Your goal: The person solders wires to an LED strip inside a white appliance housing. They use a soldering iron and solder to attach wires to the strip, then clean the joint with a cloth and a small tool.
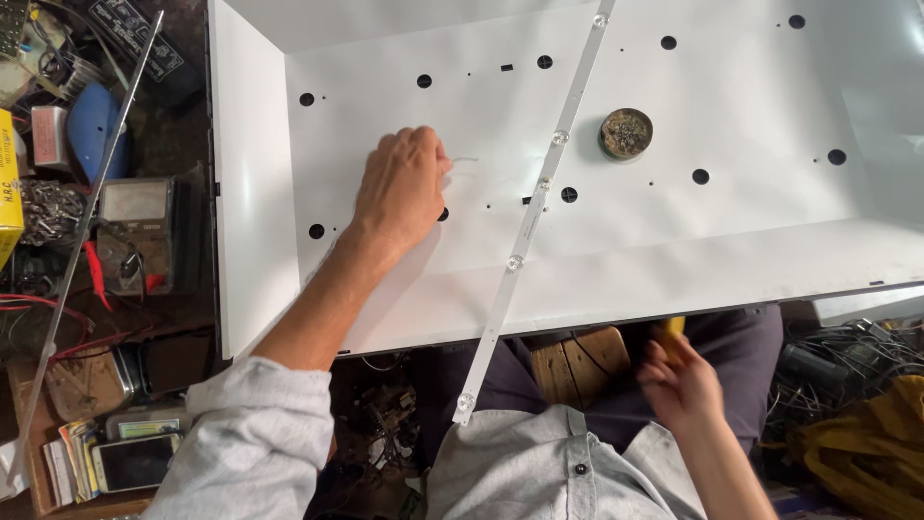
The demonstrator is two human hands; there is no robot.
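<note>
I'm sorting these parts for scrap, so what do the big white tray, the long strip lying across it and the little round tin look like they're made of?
The white tray looks like painted sheet metal: folded walls, punched round holes, matte finish. The long strip seems a thin white-coated board or aluminium bar carrying clear plastic lens domes; which one is unclear. The round tin looks like tarnished metal, its contents dark and crusty.

Smooth matt white sheet-metal panel [674, 241], glossy white LED strip [525, 231] — plastic lenses, round tin [626, 133] — dull metal
</note>
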